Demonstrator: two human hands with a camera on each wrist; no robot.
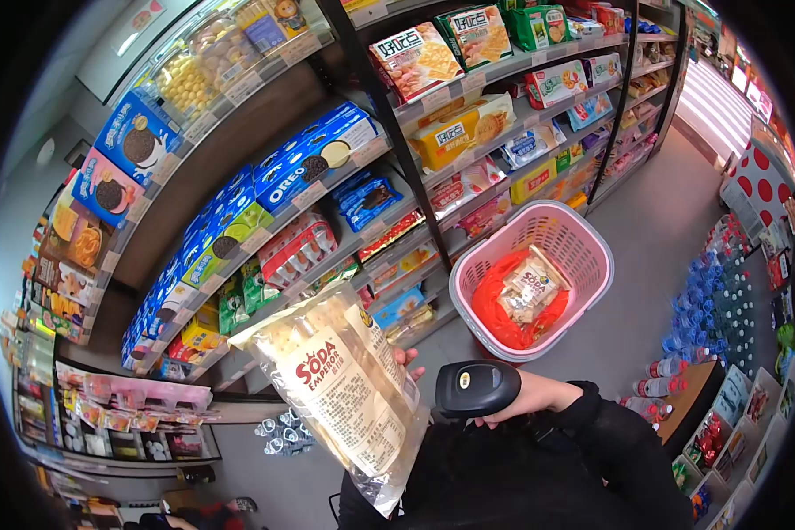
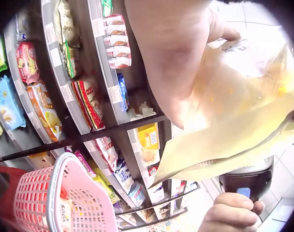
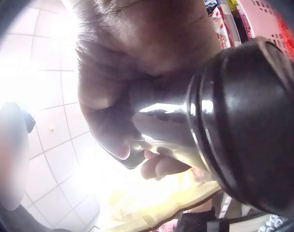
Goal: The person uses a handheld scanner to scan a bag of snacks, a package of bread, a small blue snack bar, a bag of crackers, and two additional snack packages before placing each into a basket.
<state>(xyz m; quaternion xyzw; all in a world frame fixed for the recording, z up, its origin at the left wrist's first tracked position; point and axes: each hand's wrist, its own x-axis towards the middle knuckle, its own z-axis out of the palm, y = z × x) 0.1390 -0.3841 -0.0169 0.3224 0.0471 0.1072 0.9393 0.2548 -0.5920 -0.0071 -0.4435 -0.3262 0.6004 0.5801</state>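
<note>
My left hand (image 2: 171,53) grips a large clear and cream bag of Soda Emperor crackers (image 1: 349,389) by its side. In the head view the bag tilts, its printed label facing up, and only the fingertips of that hand show past its edge. Just right of the bag, my right hand (image 1: 532,397) holds a black barcode scanner (image 1: 479,389), its fingers curled round the handle in the right wrist view. The scanner's head points toward the bag. A pink basket (image 1: 594,256) stands on the floor ahead, holding a red plastic bag (image 1: 496,305) and a cracker packet (image 1: 533,287).
Shelves of boxed and bagged biscuits, with blue Oreo boxes (image 1: 296,163) among them, run along the left and front. Bottled drinks (image 1: 711,291) stand on the floor at right, beside a rack of small packets (image 1: 724,433). More bottles (image 1: 284,433) are at lower left.
</note>
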